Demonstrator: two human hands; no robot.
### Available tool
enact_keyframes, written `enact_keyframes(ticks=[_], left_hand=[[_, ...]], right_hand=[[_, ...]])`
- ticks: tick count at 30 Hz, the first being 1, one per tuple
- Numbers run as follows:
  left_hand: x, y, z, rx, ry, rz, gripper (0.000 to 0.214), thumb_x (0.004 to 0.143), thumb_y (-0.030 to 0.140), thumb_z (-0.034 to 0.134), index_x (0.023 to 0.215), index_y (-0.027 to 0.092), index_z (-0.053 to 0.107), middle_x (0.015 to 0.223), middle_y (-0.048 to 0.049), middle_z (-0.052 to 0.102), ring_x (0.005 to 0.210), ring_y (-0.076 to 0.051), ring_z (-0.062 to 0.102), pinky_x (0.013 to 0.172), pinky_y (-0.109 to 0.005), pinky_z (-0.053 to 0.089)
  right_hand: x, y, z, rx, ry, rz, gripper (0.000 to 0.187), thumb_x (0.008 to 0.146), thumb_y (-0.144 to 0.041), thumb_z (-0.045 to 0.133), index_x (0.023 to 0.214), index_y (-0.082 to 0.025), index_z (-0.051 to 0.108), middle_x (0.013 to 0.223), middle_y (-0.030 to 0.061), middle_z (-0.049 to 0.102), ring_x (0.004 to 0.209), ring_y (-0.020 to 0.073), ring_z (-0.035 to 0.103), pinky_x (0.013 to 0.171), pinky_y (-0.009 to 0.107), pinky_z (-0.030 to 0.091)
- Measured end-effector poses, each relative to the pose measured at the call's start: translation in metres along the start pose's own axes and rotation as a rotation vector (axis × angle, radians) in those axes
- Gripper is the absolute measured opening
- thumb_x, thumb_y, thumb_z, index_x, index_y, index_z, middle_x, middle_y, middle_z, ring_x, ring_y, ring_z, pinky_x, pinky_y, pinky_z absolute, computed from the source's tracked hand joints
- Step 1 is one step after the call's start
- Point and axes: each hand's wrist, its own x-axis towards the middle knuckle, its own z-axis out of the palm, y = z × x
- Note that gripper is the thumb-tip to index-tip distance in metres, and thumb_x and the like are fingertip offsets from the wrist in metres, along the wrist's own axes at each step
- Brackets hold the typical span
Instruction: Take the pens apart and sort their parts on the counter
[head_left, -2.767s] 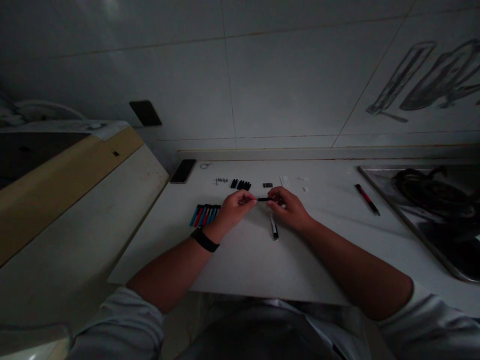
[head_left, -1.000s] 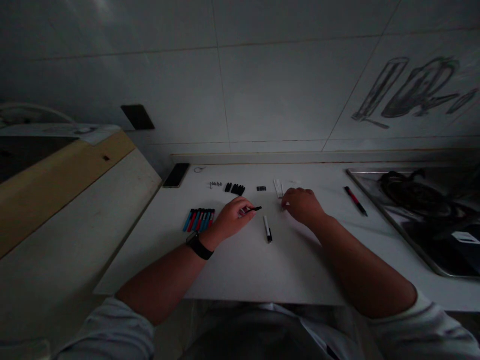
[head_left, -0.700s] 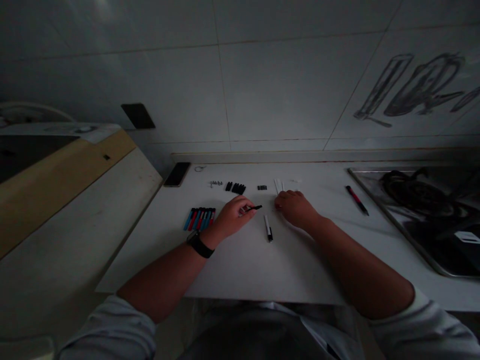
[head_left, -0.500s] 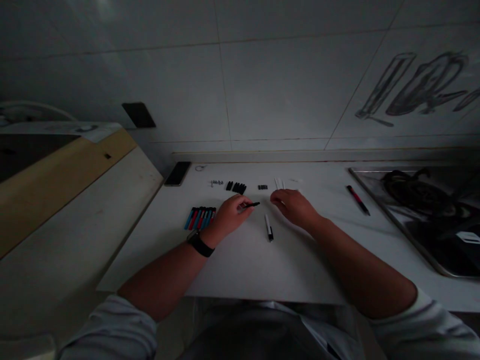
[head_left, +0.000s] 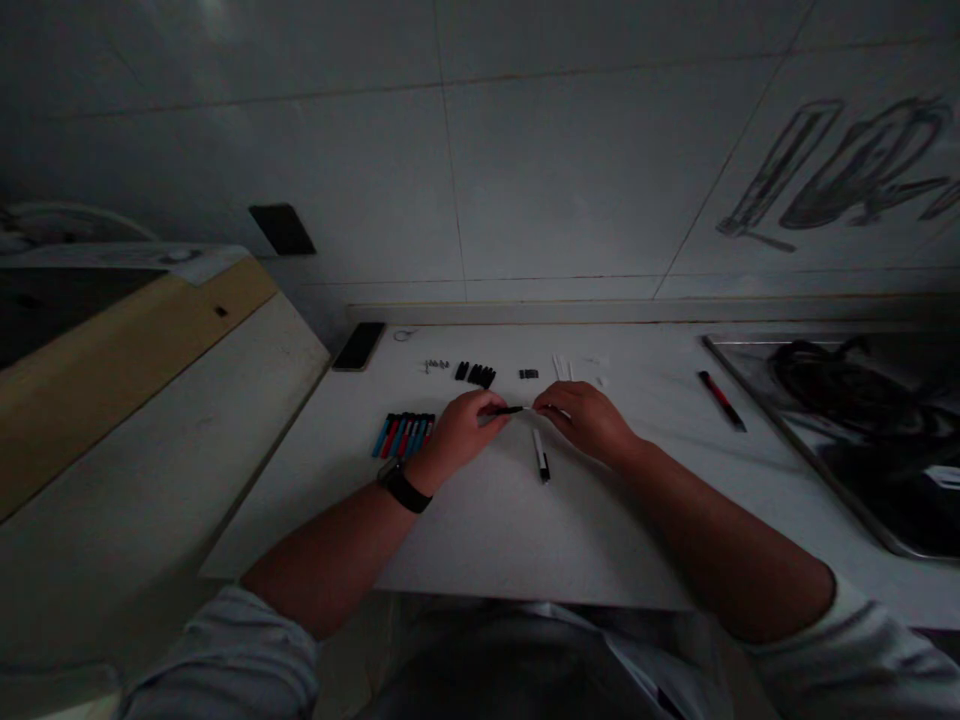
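Note:
My left hand (head_left: 463,428) is closed around a slim black pen part (head_left: 511,410), which points right. My right hand (head_left: 589,420) pinches a thin pale piece (head_left: 528,408) that meets the black part's tip; most of it is hidden by my fingers. Below the hands lies a white pen barrel with a black end (head_left: 541,458). Beyond them are several black pen pieces (head_left: 480,376), small black pieces (head_left: 529,374), thin white sticks (head_left: 562,368) and small springs (head_left: 436,365). Red and blue pen pieces (head_left: 403,436) lie in a row left of my left hand.
A phone (head_left: 359,346) and a small ring (head_left: 403,335) lie at the back left of the white table (head_left: 480,530). On the right are a red and black pen (head_left: 722,400) and a metal-rimmed tray (head_left: 795,450) holding dark things. A wooden-edged panel (head_left: 172,340) stands left.
My right hand has moved slightly left and down from near the white sticks, bringing the thin pale piece to the tip of the black pen part. My left hand is nearly where it was.

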Motion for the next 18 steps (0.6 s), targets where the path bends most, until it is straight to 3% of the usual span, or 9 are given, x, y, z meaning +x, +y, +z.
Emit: enact_keyframes(ticks=[7, 18], left_hand=[[0.0, 0.005, -0.002, 0.092, -0.017, 0.077, 0.009, 0.088, 0.018, 0.076, 0.094, 0.02, 0.07, 0.093, -0.0021, 0.072, 0.09, -0.019, 0.067, 0.085, -0.033, 0.052], [-0.002, 0.004, 0.0, 0.072, -0.048, 0.122, 0.009, 0.09, 0.023, 0.076, 0.096, 0.02, 0.072, 0.096, -0.0045, 0.072, 0.093, -0.021, 0.068, 0.086, -0.035, 0.053]], right_hand=[[-0.003, 0.001, 0.009, -0.076, 0.0, -0.001, 0.016, 0.101, -0.02, 0.06, 0.11, -0.021, 0.073, 0.103, 0.0087, 0.078, 0.091, 0.0236, 0.072, 0.083, 0.036, 0.05], [-0.006, -0.006, 0.015, -0.055, -0.022, 0.03, 0.021, 0.102, -0.027, 0.06, 0.12, -0.024, 0.071, 0.11, 0.0087, 0.079, 0.097, 0.0246, 0.073, 0.087, 0.038, 0.053]])
